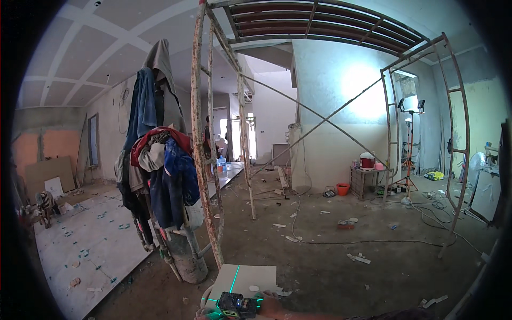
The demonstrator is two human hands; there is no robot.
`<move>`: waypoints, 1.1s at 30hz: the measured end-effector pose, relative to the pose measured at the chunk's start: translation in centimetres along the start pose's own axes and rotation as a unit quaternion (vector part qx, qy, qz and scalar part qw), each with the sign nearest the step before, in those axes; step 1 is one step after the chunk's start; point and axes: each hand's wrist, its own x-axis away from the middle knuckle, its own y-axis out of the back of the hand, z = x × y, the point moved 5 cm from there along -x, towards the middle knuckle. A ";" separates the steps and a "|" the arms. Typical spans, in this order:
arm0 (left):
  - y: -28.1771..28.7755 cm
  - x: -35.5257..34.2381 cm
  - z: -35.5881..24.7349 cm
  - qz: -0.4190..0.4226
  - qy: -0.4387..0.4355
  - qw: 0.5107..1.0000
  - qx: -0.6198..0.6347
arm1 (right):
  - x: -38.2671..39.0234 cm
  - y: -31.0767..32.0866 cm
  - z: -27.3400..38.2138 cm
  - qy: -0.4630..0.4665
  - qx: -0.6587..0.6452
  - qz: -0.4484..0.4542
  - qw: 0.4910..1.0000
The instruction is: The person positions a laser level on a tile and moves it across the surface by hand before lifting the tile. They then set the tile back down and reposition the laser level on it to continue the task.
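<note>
Laser level (238, 305) sits at the foot of the scaffold (205, 160), on or just past a pale tile (250, 277) lying on the dirt floor (330, 256). Dark body, green glow, and it throws a green line up across the tile toward the scaffold leg.

Right hand (271, 305) touches the level's right side. Fingers look curled on it, but the frame edge cuts the hand off, so I can't tell whether it's a real grip or a resting touch. Left hand (202, 314): only a sliver shows at the level's left, right at the bottom edge. Can't tell its state, nor whether it holds anything.

My read: the step in hand is setting or aiming the level, with the unit powered and the beam already on the tile. The next move likely calls for a small nudge or rotation, with the base kept flat on the tile and the line watched while it goes.

Around the scaffold: a bundle of clothes (157, 160) hangs on its left leg, with a grey bucket (188, 261) below that. Laid tiles (90, 240) run off to its left. Right of it a cable (373, 242) snakes over the dirt toward a tripod lamp (409, 144) by the far wall. An orange bucket (343, 189) sits near a small crate table (368, 181).
</note>
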 end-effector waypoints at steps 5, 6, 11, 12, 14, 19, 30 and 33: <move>0.2 0.1 0.0 0.003 0.000 1.000 -0.005 | 0.1 0.4 0.4 0.004 0.007 0.014 1.000; 0.2 0.2 0.0 0.004 0.000 1.000 -0.004 | 0.1 0.4 0.4 -0.003 0.014 0.014 1.000; 0.2 0.5 0.2 0.017 0.002 1.000 -0.005 | 0.2 0.4 0.3 0.019 0.029 0.023 0.999; 0.1 0.8 0.3 0.019 0.003 1.000 -0.005 | 0.2 0.3 0.4 0.019 0.013 0.025 0.999; 0.1 1.1 0.6 0.026 0.002 1.000 -0.006 | 0.1 0.3 0.3 0.014 0.020 0.022 0.999; -0.4 1.7 1.0 0.067 -0.007 0.998 -0.020 | 0.1 0.3 -0.1 -0.011 0.008 0.016 1.000; -3.2 7.1 8.7 0.025 0.301 0.893 0.334 | 0.4 2.3 2.3 0.016 0.002 0.003 1.000; -2.0 0.9 1.4 0.032 0.048 0.988 0.140 | 0.7 2.3 0.2 0.001 0.008 -0.014 1.000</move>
